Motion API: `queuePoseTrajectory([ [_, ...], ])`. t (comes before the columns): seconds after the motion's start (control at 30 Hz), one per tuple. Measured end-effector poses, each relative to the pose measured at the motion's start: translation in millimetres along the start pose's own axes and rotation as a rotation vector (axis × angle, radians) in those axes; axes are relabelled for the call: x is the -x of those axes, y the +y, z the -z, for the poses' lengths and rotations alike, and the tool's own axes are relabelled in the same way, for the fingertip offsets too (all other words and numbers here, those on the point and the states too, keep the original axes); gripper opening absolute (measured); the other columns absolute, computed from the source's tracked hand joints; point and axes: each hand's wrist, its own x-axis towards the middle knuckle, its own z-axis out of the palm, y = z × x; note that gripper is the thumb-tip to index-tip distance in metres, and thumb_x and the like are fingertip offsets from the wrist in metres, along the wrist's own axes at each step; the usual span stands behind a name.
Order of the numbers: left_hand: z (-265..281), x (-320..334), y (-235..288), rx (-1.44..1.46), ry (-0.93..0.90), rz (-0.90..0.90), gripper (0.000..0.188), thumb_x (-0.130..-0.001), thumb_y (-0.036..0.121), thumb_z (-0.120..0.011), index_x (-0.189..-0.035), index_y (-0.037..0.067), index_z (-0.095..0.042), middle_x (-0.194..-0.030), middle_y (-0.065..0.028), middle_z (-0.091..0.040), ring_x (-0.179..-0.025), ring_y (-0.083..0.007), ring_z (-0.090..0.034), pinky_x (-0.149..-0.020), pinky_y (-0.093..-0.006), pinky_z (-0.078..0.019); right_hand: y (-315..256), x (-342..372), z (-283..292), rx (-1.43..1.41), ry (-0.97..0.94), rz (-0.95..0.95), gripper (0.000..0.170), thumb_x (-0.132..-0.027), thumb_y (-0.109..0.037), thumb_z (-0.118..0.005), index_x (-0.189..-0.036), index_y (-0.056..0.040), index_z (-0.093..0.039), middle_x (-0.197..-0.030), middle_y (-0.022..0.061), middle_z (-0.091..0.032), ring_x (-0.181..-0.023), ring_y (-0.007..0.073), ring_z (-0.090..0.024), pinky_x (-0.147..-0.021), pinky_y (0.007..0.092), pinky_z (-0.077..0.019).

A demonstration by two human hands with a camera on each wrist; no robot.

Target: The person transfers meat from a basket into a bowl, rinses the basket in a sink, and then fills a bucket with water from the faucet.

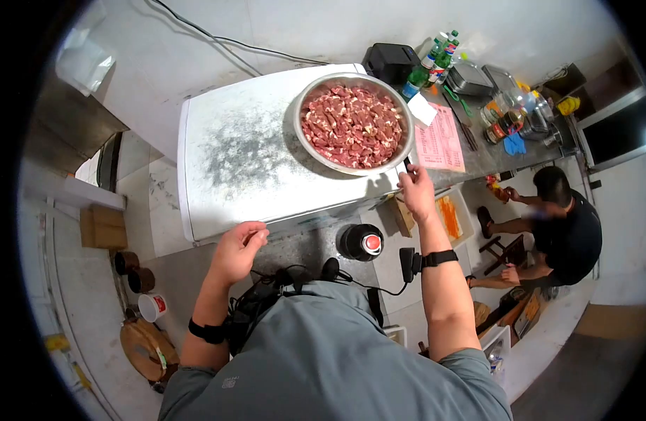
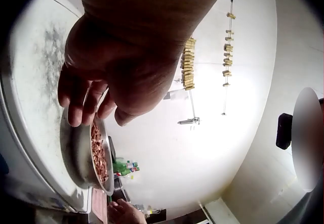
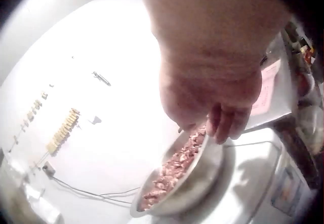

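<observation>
A wide steel bowl (image 1: pixel 301 140) full of cut raw red meat (image 1: pixel 352 126) stands on a white chest-like top (image 1: pixel 225 133). My right hand (image 1: pixel 418 191) is just in front of the bowl's right side, fingers curled, and pinches a slim dark object (image 1: pixel 407 163). A small tip (image 3: pixel 180 130) shows past the thumb side in the right wrist view; what it is I cannot tell. My left hand (image 1: pixel 240 251) hangs at the front edge of the white top, fingers loosely bent, holding nothing. In the left wrist view its fingers overlap the bowl (image 2: pixel 109 168).
Right of the bowl, a grey counter bears a pink printed sheet (image 1: pixel 441 140), green bottles (image 1: pixel 442 59), a black box (image 1: pixel 392 64) and jars (image 1: pixel 505 125). A black container with a red-and-white top (image 1: pixel 361 243) stands below. Another person (image 1: pixel 565 224) sits at the right.
</observation>
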Motion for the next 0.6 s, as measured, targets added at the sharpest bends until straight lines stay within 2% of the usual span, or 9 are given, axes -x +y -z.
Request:
queuePoseTrajectory([
  [0.07,0.0,4.7,5.4,-0.064,0.017,0.002,0.029,-0.092,0.018,-0.056,-0.111,-0.005,-0.058,-0.097,-0.0099,-0.066,-0.088,-0.0146,-0.061,-0.079,-0.0278,-0.0478,-24.9,-6.4,0.2,-0.004,0.010,0.048,0.039,-0.085,-0.020,-0.063,-0.112,0.0072,-0.054,-0.090,0.0151,-0.065,-0.079,0.0208,-0.062,-0.073,0.0304,-0.0492],
  [0.17,0.3,8.5,4.7,-0.027,0.038,0.006,0.029,-0.092,0.018,-0.056,-0.110,-0.005,-0.058,-0.097,-0.0100,-0.066,-0.087,-0.0144,-0.061,-0.079,-0.0279,-0.0478,-47.1,-14.8,-2.5,0.110,0.174,0.236,0.038,-0.085,-0.020,-0.063,-0.111,0.0062,-0.055,-0.091,0.0163,-0.065,-0.081,0.0226,-0.062,-0.073,0.0329,-0.0487],
  [0.23,2.0,9.2,2.6,-0.031,0.040,0.004,0.029,-0.092,0.018,-0.056,-0.110,-0.005,-0.058,-0.096,-0.0100,-0.066,-0.086,-0.0146,-0.062,-0.078,-0.0280,-0.0479,-71.4,-11.4,-5.5,0.098,0.232,0.227,0.035,-0.085,-0.019,-0.062,-0.110,0.0050,-0.056,-0.086,0.0160,-0.064,-0.080,0.0265,-0.061,-0.075,0.0365,-0.0479],
  [0.3,2.7,9.9,1.2,-0.034,0.038,-0.002,0.029,-0.092,0.017,-0.056,-0.111,-0.005,-0.058,-0.096,-0.0101,-0.066,-0.086,-0.0149,-0.062,-0.078,-0.0281,-0.0480,-82.4,-9.0,-10.5,0.236,0.649,0.447,0.028,-0.084,-0.016,-0.061,-0.103,0.0033,-0.058,-0.087,0.0167,-0.062,-0.084,0.0306,-0.059,-0.079,0.0384,-0.0467],
  [0.33,1.8,8.4,1.8,-0.021,0.048,-0.001,0.028,-0.092,0.017,-0.056,-0.110,-0.005,-0.058,-0.096,-0.0101,-0.066,-0.086,-0.0148,-0.062,-0.078,-0.0280,-0.0481,-77.4,-10.1,-14.9,0.161,0.647,0.434,0.021,-0.082,-0.015,-0.060,-0.095,0.0017,-0.060,-0.094,0.0179,-0.060,-0.092,0.0337,-0.056,-0.083,0.0391,-0.0452],
  [0.37,1.3,9.8,1.8,-0.010,0.056,0.005,0.027,-0.092,0.016,-0.056,-0.110,-0.004,-0.059,-0.096,-0.0100,-0.066,-0.085,-0.0148,-0.062,-0.078,-0.0280,-0.0481,-48.7,-20.2,-23.8,0.213,0.487,0.386,0.016,-0.081,-0.014,-0.061,-0.090,-0.0002,-0.061,-0.099,0.0176,-0.060,-0.098,0.0336,-0.054,-0.082,0.0392,-0.0445],
  [0.43,-2.1,15.5,3.9,-0.029,0.049,0.006,0.027,-0.092,0.016,-0.055,-0.110,-0.004,-0.059,-0.096,-0.0098,-0.066,-0.085,-0.0147,-0.062,-0.078,-0.0280,-0.0483,-6.4,-1.7,-35.8,0.601,0.252,0.779,0.015,-0.081,-0.014,-0.063,-0.089,-0.0016,-0.062,-0.095,0.0162,-0.061,-0.093,0.0341,-0.055,-0.081,0.0401,-0.0447],
  [0.5,1.9,0.3,9.0,-0.042,0.061,-0.028,0.026,-0.093,0.015,-0.055,-0.109,-0.004,-0.059,-0.096,-0.0096,-0.067,-0.085,-0.0146,-0.062,-0.077,-0.0279,-0.0484,8.1,26.9,-35.7,0.496,0.327,0.698,0.014,-0.080,-0.015,-0.064,-0.088,-0.0035,-0.063,-0.093,0.0145,-0.063,-0.091,0.0335,-0.056,-0.082,0.0393,-0.0447],
  [0.6,2.9,3.7,-0.7,0.016,0.057,-0.042,0.026,-0.093,0.016,-0.055,-0.108,-0.004,-0.059,-0.096,-0.0090,-0.066,-0.085,-0.0143,-0.062,-0.078,-0.0277,-0.0485,49.1,75.1,-19.8,0.396,0.155,0.190,0.024,-0.081,-0.024,-0.064,-0.088,-0.0006,-0.064,-0.088,0.0190,-0.065,-0.084,0.0343,-0.062,-0.076,0.0395,-0.0489],
])
